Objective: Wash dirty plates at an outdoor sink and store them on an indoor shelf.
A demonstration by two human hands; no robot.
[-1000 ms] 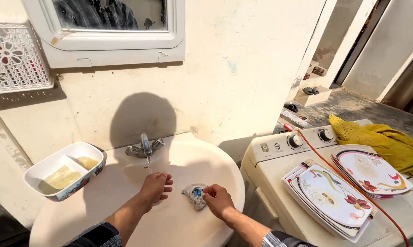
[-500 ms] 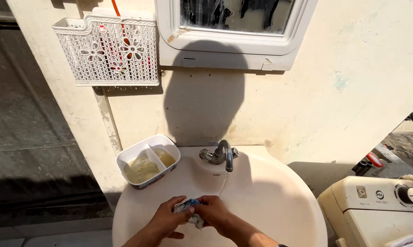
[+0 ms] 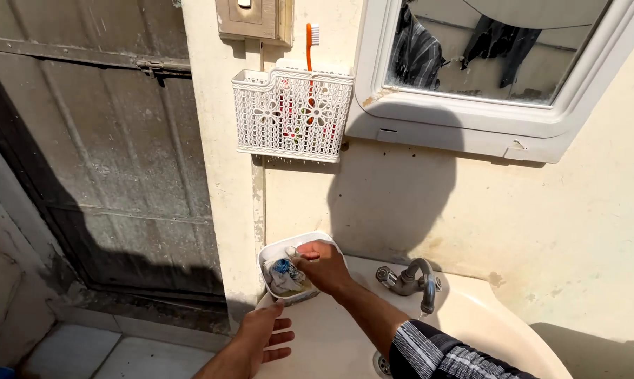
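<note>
Moved from basin to soap dish [image 3: 266, 257]: right hand [image 3: 322, 265] now presses the wet rag [image 3: 285, 274] into it, fingers pinched on the cloth. Left hand [image 3: 264, 335] open, resting on sink rim [image 3: 464, 303], empty. Soaping appears underway.

Pale washbasin [image 3: 471, 316] against the wall, white soap dish [image 3: 269, 254] on its rim beside a metal tap [image 3: 410, 278].

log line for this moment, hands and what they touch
right hand pressing cloth into soap dish | left hand on sink

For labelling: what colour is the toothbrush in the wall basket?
Orange toothbrush, white bristles; head view.
</note>
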